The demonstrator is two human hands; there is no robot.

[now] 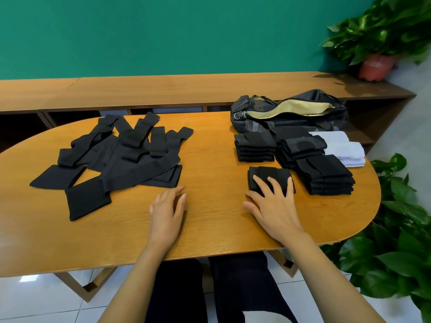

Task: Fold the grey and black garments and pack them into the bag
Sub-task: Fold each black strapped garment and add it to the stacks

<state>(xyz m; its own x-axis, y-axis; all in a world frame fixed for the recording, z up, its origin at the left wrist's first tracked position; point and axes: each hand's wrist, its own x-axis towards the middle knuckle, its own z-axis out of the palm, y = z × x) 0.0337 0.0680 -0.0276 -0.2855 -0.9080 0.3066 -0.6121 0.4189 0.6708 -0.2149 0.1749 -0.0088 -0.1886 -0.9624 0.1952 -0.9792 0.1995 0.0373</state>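
A heap of unfolded black garments (121, 155) lies spread over the left half of the wooden table (210, 220). On the right stand three stacks of folded black garments (255, 146) (300, 148) (326, 177) and a small pile of folded white ones (345, 148). Behind them lies a black bag (289, 113), unzipped, showing a tan lining. A single folded black garment (268, 177) sits in front of the stacks; my right hand (272, 201) rests flat on it with straight fingers. My left hand (169, 206) lies open on the bare wood, just short of the heap.
A long wooden bench (163, 92) runs along the green wall behind the table. A potted plant (382, 43) stands at its right end, and leafy plants (401, 241) crowd the table's right edge. My dark-clad legs show under the near edge.
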